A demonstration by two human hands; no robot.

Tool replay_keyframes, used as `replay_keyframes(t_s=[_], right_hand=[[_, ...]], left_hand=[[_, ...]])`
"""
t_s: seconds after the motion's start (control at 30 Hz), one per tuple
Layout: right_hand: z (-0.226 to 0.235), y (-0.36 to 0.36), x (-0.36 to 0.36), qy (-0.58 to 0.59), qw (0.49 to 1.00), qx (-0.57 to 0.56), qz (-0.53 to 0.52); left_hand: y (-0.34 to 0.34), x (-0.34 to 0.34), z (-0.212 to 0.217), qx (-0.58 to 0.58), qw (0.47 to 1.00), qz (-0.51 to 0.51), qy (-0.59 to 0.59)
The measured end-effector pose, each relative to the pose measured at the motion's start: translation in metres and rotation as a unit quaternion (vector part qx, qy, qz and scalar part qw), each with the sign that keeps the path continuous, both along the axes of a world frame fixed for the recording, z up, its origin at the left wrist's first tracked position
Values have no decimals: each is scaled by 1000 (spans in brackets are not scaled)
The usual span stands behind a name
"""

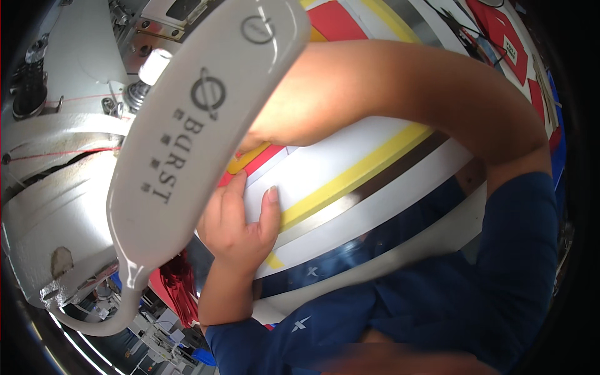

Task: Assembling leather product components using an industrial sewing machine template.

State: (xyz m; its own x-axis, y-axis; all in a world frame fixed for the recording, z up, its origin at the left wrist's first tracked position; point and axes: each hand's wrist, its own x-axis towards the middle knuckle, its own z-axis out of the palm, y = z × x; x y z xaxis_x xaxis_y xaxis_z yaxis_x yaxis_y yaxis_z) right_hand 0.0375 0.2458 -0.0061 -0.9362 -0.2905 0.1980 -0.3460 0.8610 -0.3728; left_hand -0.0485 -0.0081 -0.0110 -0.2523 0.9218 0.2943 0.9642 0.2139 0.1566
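My left hand (236, 222) lies on the white work surface (325, 172), its thumb spread away from the fingers. Some of its fingertips pass behind a large white lamp-like head (178, 147) that fills the foreground. Close to those fingers is a red and yellow flat piece (253, 160), possibly fabric, mostly covered from sight. My right hand (265, 122) reaches in from the right, over this piece; only its wrist side shows, and its fingers are behind the white head. What it holds, if anything, cannot be seen.
A white sewing machine (62, 181) with red thread (69, 153) stands at the left. Yellow tape strips (350, 181) run along the work surface. Red pieces (509, 47) and dark cords lie at the far right. A bundle of dark red strips (179, 290) hangs below my left hand.
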Motion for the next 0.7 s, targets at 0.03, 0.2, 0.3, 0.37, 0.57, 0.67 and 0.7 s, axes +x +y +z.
replay_keyframes(t_s=[0.03,0.2,0.3,0.37,0.57,0.67,0.7], right_hand=[[-3,-2,-2,2,999,-35,-14],[-9,-3,2,109,992,62,-12],[-12,-3,0,107,994,17,-17],[-10,-3,0,106,994,34,-14],[-6,-6,-5,64,993,93,-30],[0,5,-13,23,995,84,-37],[2,10,-18,-3,997,75,-31]], left_hand=[[1,-1,-1,18,1000,-12,-18],[8,-1,1,20,1000,-19,-14],[8,-1,0,33,999,-29,-15],[10,0,0,38,999,-34,-19],[12,-2,-4,10,1000,-20,-21],[6,-1,-5,-14,1000,-12,-14],[7,0,-4,-14,999,-22,-18]])
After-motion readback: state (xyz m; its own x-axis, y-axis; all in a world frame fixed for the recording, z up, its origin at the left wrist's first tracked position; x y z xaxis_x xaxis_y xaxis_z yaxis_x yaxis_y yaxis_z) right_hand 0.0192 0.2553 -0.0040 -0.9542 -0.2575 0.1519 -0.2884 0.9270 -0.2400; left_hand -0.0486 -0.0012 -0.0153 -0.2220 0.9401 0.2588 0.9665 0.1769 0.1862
